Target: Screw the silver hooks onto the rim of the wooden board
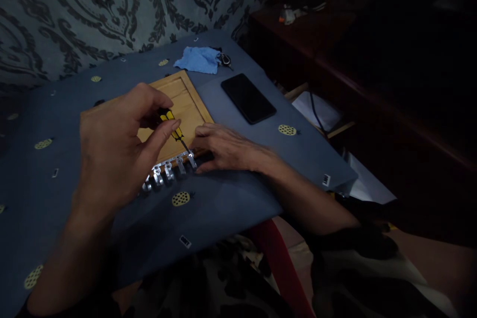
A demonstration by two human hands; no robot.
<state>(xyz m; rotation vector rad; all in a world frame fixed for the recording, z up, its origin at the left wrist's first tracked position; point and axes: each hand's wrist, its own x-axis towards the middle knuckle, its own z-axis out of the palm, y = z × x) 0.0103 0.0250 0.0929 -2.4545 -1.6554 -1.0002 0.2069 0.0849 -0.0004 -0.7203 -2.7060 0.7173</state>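
Observation:
My left hand (122,139) is closed around the yellow and black handle of a screwdriver (175,129). The screwdriver tilts down to the right, its tip at the end of a row of silver metal hooks (169,171) along the near edge of a framed wooden board (192,90). Some hooks and much of the board are hidden behind my left hand. My right hand (223,146) grips the board's near right corner, fingers on top and thumb low beside the last hook. Whether its fingertips touch that hook, I cannot tell.
A black phone (248,98) lies right of the board on the blue tablecloth (231,194). Behind are a light blue cloth (198,59) and a small dark item with a metal ring (225,59). Dark wooden furniture (316,54) with an open drawer (320,112) stands at right.

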